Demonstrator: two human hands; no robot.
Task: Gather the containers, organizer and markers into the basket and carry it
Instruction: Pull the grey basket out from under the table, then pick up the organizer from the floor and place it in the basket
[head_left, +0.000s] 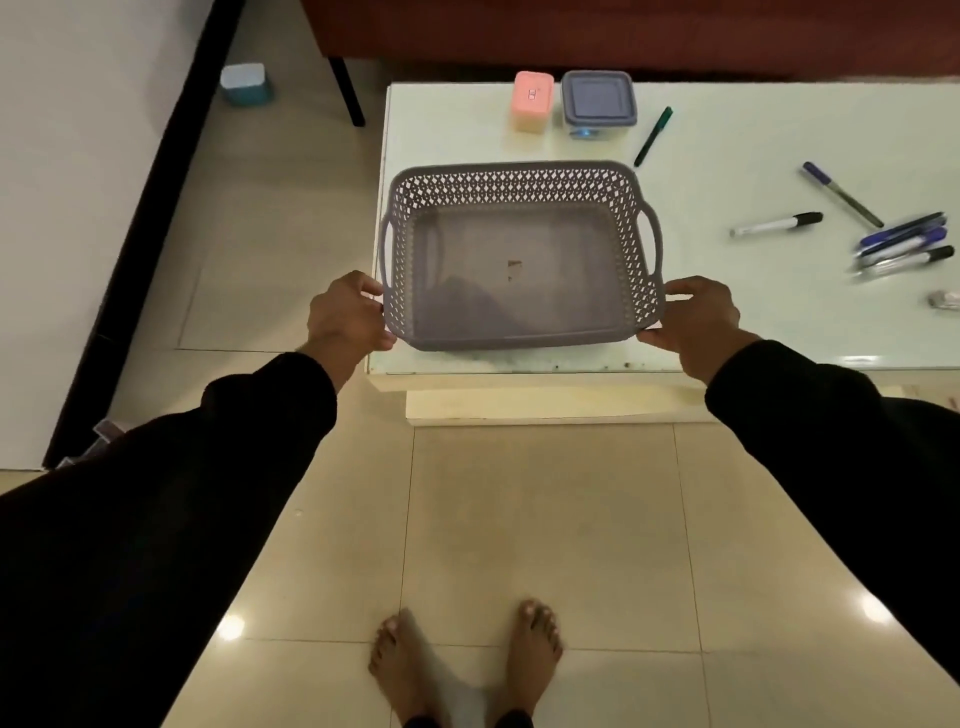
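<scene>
A grey lattice basket (519, 182) with nothing inside sits at the near left end of the pale table (753, 130). My left hand (345, 319) grips its near left corner and my right hand (696, 325) grips its near right corner. Behind the basket stand a pink container (532, 101) and a clear container with a grey-blue lid (597, 101). A green marker (653, 136) lies right of them. Further right lie a blue-capped marker (841, 195), a black-capped marker (776, 224) and a blurred bunch of markers (901, 249).
A small pale object (943, 300) lies at the table's right edge. A dark red sofa (623, 36) runs behind the table. A blue and white box (244, 83) sits on the tiled floor at the left. My bare feet (467, 660) stand on the tiles.
</scene>
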